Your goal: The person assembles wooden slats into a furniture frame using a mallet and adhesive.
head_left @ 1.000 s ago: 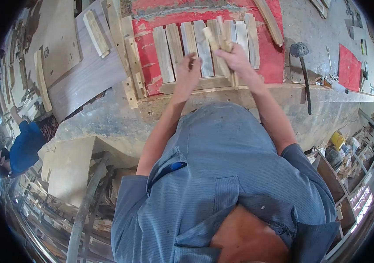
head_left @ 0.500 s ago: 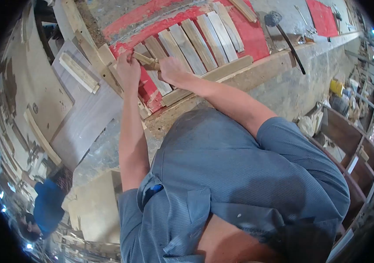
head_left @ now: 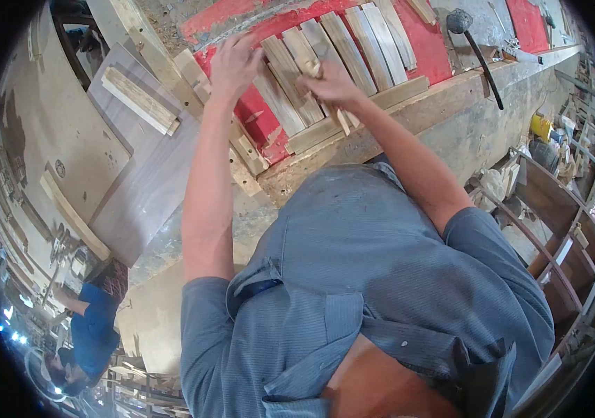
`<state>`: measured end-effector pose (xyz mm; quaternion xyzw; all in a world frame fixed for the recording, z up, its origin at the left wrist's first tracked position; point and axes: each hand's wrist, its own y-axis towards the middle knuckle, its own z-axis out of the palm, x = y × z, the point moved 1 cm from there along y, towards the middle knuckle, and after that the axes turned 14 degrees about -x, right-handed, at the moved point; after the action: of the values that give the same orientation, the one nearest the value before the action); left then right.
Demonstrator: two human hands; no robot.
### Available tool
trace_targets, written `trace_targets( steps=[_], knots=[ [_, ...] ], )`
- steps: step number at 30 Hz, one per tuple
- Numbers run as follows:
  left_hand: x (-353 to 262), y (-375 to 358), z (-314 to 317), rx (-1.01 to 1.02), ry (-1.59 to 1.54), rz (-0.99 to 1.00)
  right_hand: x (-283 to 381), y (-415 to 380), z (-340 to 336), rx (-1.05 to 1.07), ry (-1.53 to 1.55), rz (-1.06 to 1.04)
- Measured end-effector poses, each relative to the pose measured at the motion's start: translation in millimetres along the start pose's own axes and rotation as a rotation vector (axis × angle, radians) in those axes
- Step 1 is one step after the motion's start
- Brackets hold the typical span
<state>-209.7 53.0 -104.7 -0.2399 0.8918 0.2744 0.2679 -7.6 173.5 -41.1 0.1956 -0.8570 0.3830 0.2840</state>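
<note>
My right hand (head_left: 331, 83) is closed around a short wooden strip (head_left: 343, 121), whose ends stick out above and below the fist. It is over a row of wooden slats (head_left: 286, 70) lying side by side on a red surface (head_left: 250, 104). Past the left end of the row, my left hand (head_left: 233, 68) is raised with its fingers apart and slightly blurred, and nothing shows in it. A wooden rail (head_left: 402, 90) runs along the near ends of the slats.
A mallet (head_left: 459, 22) with a black handle lies to the right of the slats. On the left, a wood block (head_left: 141, 101) rests on a pale board (head_left: 134, 153). Open wooden frames (head_left: 555, 230) stand at right. A person in blue (head_left: 94, 327) is at lower left.
My left hand has come off the wooden strip and opened. My right hand has carried the strip to the right, over the slats. The whole view has shifted slightly.
</note>
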Motion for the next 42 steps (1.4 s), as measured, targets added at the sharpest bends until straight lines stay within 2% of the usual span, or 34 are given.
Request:
trace_targets(
  steps=[1, 2, 4, 5, 8, 10, 13, 15, 16, 20, 22, 26, 28, 29, 31, 33, 35, 39, 41, 42],
  knots=[
    [-8.6, 7.4, 11.9, -0.027, -0.040, 0.053, -1.9, -2.1, -3.4, -0.151, 0.086, -0.017],
    [-15.9, 9.0, 19.3, -0.053, -0.079, 0.110, -12.9, 4.2, 1.9, -0.149, 0.084, -0.011],
    [-24.0, 5.7, 25.2, 0.010, 0.001, 0.102, -11.3, 25.0, 5.4, -0.393, -0.285, -0.306],
    [-23.5, 6.0, 27.3, 0.072, 0.083, 0.089, -2.4, 26.5, 3.4, -0.395, -0.287, -0.318],
    [-15.6, 3.5, 28.1, 0.053, 0.044, 0.043, 7.3, 33.1, 15.2, -0.339, -0.338, -0.201],
    [-7.0, 0.7, 31.1, 0.047, 0.038, 0.040, -10.3, 53.4, 35.5, -0.444, -0.412, -0.376],
    [5.8, 6.1, 34.8, 0.001, -0.084, 0.014, 11.3, 41.2, 33.5, -0.444, -0.448, -0.320],
    [7.8, 9.0, 31.1, 0.082, -0.545, -0.603, 4.4, 39.6, 36.4, -0.474, -0.462, -0.381],
    [7.6, 8.8, 32.8, -0.016, -0.526, -0.619, 3.8, 39.9, 36.9, -0.502, -0.475, -0.452],
    [6.3, 25.9, 46.0, -0.075, -0.530, -0.552, -1.2, 41.7, 34.7, -0.453, -0.516, -0.471],
    [0.9, 34.9, 52.6, -0.029, -0.295, -0.392, -3.8, 40.2, 31.4, -0.382, -0.499, -0.534],
    [-3.2, 43.4, 57.8, -0.127, -0.456, -0.496, -6.6, 45.4, 32.5, -0.457, -0.468, -0.429],
    [-6.5, 45.3, 62.1, 0.135, -0.331, -0.481, -14.1, 46.3, 10.8, -0.233, -0.347, -0.487],
    [-11.5, 43.8, 66.3, 0.130, -0.338, -0.485, -11.8, 39.9, -0.4, -0.231, -0.356, -0.488],
    [-32.0, 38.7, 76.7, 0.143, -0.069, 0.007, -11.2, 25.4, -19.7, -0.482, -0.264, -0.279],
    [-36.2, 29.7, 76.1, 0.140, -0.073, -0.026, -43.4, 44.4, -11.9, -0.550, -0.239, -0.304],
    [-26.7, 33.4, 75.0, 0.139, -0.021, -0.030, -38.0, 55.6, -10.3, -0.408, -0.499, -0.346],
    [-18.8, 34.6, 77.7, 0.175, 0.002, -0.012, -42.8, 52.7, -5.0, -0.422, -0.486, -0.340],
    [-14.3, 36.5, 75.9, 0.121, -0.252, -0.217, -45.8, 45.8, -9.2, -0.364, -0.485, -0.332],
    [-15.8, 35.1, 77.3, 0.124, -0.253, -0.217, -48.8, 41.9, -14.4, -0.306, -0.490, -0.325]
  ],
)
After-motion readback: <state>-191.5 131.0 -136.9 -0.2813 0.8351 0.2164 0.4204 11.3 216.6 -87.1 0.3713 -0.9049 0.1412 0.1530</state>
